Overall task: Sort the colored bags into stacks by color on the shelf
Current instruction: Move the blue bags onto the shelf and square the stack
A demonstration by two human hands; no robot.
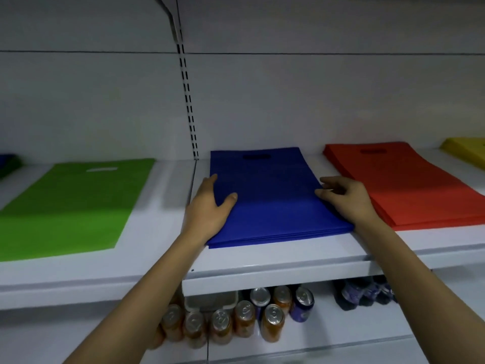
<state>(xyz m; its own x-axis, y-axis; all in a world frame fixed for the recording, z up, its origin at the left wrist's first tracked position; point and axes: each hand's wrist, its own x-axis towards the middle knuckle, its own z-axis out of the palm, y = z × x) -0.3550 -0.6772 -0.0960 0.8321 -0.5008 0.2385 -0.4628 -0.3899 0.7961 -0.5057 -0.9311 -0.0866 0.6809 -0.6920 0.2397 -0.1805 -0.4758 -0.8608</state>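
A stack of blue bags [273, 200] lies flat on the white shelf [275, 261] in the middle of the view. My left hand [210, 208] lies straight along the stack's left edge, thumb resting on top. My right hand [346, 198] is at the right edge with fingers bent, thumb and fingertips touching the top bag. A red stack [409, 182] lies just to the right, a green bag [73, 206] to the left, a yellow stack [467, 153] at the far right.
Another dark blue and green pile [8, 164] shows at the far left edge. A slotted upright [189, 101] runs up the back wall. On the lower shelf stand several drink cans [246, 316] and dark packets [364, 292].
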